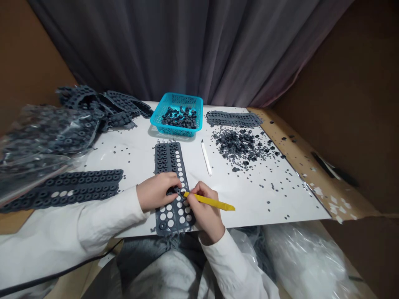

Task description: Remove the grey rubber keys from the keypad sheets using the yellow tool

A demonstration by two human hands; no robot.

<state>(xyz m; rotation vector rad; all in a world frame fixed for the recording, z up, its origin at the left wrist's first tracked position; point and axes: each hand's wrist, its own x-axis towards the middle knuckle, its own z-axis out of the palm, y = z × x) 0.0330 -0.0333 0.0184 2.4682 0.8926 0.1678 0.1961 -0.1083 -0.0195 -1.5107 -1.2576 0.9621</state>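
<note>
A dark grey moulded rubber sheet (170, 154) lies lengthwise in front of me. Rings stand in rows at its far end; round holes show white lower down. My left hand (160, 190) is over its middle, thumb and fingers closed on a small dark rubber ring (176, 189). From the right, my right hand (205, 205) grips a slim yellow craft knife (215, 202). The knife's dark tip meets the ring at my left fingertips; whether it cuts in cannot be seen.
A turquoise basket (155, 118) holds loose rubber rings. To its right are another sheet (233, 119), a pile of dark scraps (238, 143) and a white craft knife (206, 158). At left lie a ringed sheet (90, 185), a plastic bag of rings (52, 133) and stacked sheets (115, 106).
</note>
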